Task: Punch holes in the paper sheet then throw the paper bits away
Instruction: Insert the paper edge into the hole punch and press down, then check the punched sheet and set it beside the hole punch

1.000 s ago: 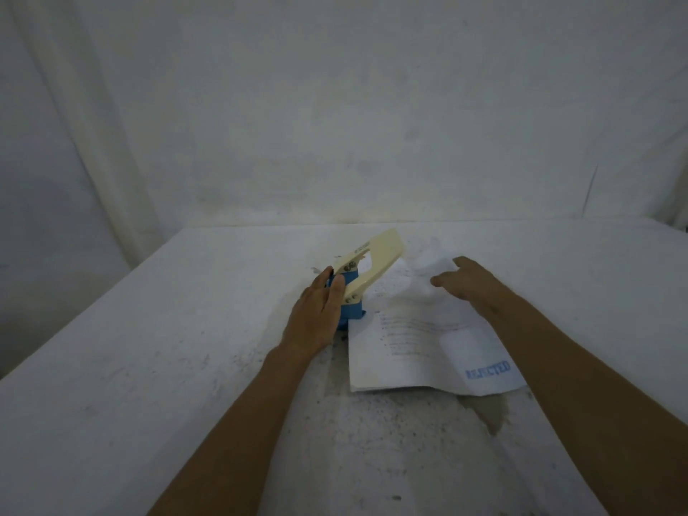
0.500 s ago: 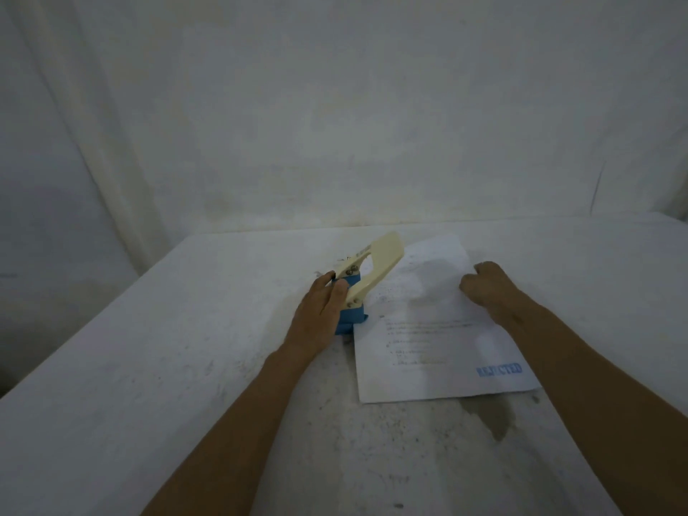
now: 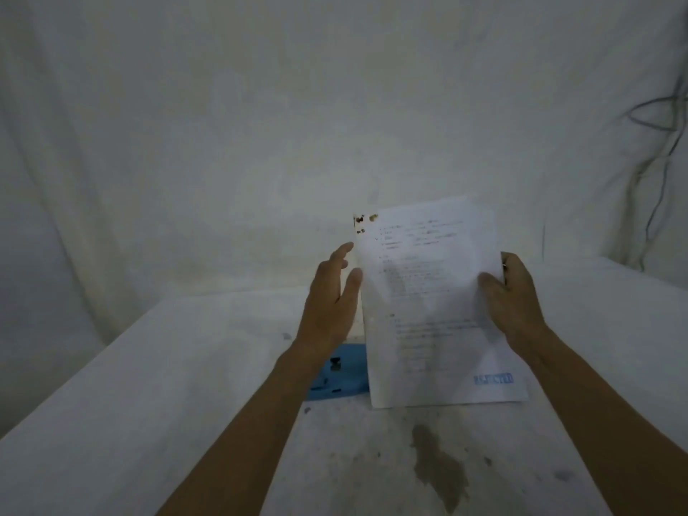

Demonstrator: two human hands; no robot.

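A white printed paper sheet (image 3: 428, 303) with a blue stamp near its lower right is held upright above the table. Several punched holes show at its top left corner. My right hand (image 3: 512, 303) grips its right edge, thumb on the front. My left hand (image 3: 331, 303) is at the left edge with fingers spread, thumb touching the sheet. The blue base of the hole punch (image 3: 340, 378) lies on the table below my left wrist, partly hidden by the paper and my arm.
The white cloth-covered table (image 3: 149, 404) has a brownish stain (image 3: 439, 467) near the front and small dark specks. A white draped backdrop hangs behind. Dark cables (image 3: 662, 143) hang at the far right.
My right hand has lifted the sheet off the table to stand upright. My left hand let go of the hole punch and rose to the sheet's left edge.
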